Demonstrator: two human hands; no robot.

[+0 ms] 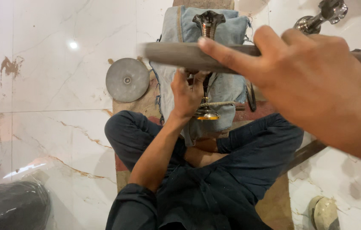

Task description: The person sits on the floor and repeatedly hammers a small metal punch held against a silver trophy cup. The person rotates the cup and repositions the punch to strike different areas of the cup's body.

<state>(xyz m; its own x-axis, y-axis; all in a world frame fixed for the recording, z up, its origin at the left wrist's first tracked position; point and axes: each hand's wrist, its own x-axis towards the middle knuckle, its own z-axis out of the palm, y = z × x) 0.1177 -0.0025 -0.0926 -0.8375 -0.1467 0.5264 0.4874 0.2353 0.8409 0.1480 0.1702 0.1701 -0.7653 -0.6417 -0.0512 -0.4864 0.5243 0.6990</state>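
Seen from above, a person sits cross-legged on a marble floor [52, 85]. At the centre of the frame a brass lamp stand [208, 64] stands upright against a folded piece of denim cloth [227, 85], with a cord wound round its lower stem. The left hand [187, 96] is closed around the stem just above the flared base, fingers [179, 81] wrapped tight. The right hand [312, 81], large and close to the camera at the upper right, holds a long flat tool [176, 54] level across the stand; its index finger lies stretched along the bar, the rest curled round it.

The work in hand looks like filing or smoothing the stem while the left hand steadies it. A further stroke would seem to call for a level bar and a firm left grip.

Room is tight: the knees hem in the piece from below. A grey metal disc [127, 79] lies on the floor to the left, well apart. A second metal piece [321, 17] sits at the upper right edge, near the bar's path.
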